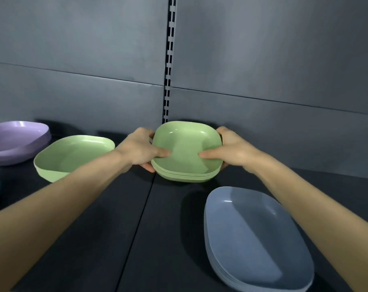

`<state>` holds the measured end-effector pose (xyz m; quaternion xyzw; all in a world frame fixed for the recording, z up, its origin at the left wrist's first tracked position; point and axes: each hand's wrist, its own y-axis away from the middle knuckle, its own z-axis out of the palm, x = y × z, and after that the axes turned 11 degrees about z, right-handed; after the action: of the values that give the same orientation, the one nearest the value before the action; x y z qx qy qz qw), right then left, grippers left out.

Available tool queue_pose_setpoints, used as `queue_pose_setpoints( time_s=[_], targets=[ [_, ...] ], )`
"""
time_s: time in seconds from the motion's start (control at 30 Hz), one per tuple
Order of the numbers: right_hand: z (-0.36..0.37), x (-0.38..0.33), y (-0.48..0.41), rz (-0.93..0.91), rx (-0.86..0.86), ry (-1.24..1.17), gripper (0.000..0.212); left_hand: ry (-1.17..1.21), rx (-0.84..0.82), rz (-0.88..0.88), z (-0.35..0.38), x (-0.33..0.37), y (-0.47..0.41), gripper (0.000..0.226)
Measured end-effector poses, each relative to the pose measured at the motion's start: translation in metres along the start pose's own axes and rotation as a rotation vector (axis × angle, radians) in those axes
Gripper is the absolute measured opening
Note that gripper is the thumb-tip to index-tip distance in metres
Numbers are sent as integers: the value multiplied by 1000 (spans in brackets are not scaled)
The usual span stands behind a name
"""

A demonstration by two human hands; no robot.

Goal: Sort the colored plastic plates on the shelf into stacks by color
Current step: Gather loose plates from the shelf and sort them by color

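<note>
Hands, left hand (139, 149) and right hand (231, 149), clamp one green plate stack (186, 152) near the shelf's (107, 228) back edge, between one green plate (73, 154) and one grey-blue plate stack (256, 239).

Both hands grip a stack of green plates (186, 151) on a dark shelf (107, 239), the left hand (140, 149) and right hand (231, 149) at opposite edges, thumbs inside; a single green plate (73, 154) and purple stack (16, 142) sit left, a grey-blue stack (256, 239) near right.

Left hand (141, 149), right hand (231, 149) clasped inward; arms outstretched
</note>
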<state>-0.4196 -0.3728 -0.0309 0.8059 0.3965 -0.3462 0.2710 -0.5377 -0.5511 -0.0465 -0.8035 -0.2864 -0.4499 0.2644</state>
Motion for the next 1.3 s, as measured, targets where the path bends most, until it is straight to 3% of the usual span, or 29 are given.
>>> queue_pose_setpoints(
  time_s=[0.23, 0.43, 0.87, 1.07, 1.3],
  targets=[
    [27, -58, 43, -164, 42, -174, 40, -23, 207, 173, -68, 21, 46, 29],
    [108, -115, 83, -298, 88, -287, 37, -89, 351, 258, -150, 5, 117, 33],
    [351, -257, 148, -356, -3, -352, 35, -101, 424, 236, -370, -104, 273, 32],
    [421, -309, 137, -368, -59, -335, 34, -81, 460, 211, -441, -155, 286, 44],
    [488, -355, 79, -316, -7, -310, 32, -65, 431, 167, -510, -209, 249, 43]
  ],
)
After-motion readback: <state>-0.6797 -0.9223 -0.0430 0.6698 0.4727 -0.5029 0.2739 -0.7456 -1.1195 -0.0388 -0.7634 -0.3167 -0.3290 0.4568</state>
